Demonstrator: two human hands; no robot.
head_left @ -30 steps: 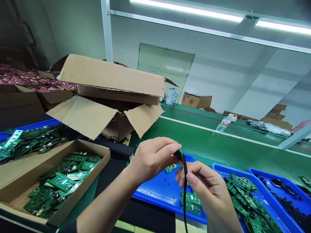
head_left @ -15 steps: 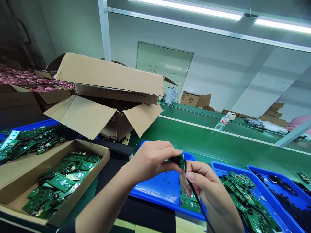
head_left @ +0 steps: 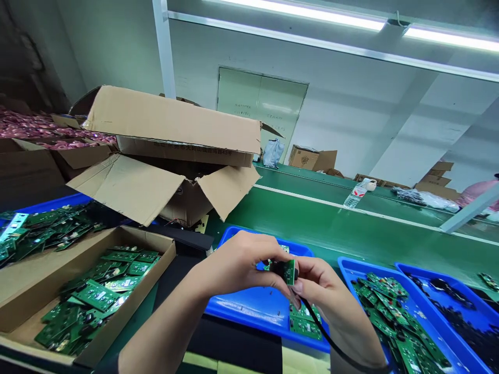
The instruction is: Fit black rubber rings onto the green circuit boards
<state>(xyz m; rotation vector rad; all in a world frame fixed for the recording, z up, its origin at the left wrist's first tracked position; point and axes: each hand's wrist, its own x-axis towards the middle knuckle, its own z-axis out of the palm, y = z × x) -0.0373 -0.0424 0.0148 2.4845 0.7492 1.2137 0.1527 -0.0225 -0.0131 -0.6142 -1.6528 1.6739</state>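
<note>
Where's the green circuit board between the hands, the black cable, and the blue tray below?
Green circuit board [head_left: 289, 271]: head view, its exposed face.
Black cable [head_left: 326, 337]: head view, its drooping length.
Blue plastic tray [head_left: 249, 323]: head view, its front rim.

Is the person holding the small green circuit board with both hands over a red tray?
The tray is blue, not red, as the head view shows. The left hand and right hand hold the small green circuit board over it.

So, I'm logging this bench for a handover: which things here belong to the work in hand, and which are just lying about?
In use: left hand, right hand, small green circuit board between them, thin black cable.

Lying about: open brown cardboard carton, clear plastic water bottle, rightmost blue plastic tray.
</note>
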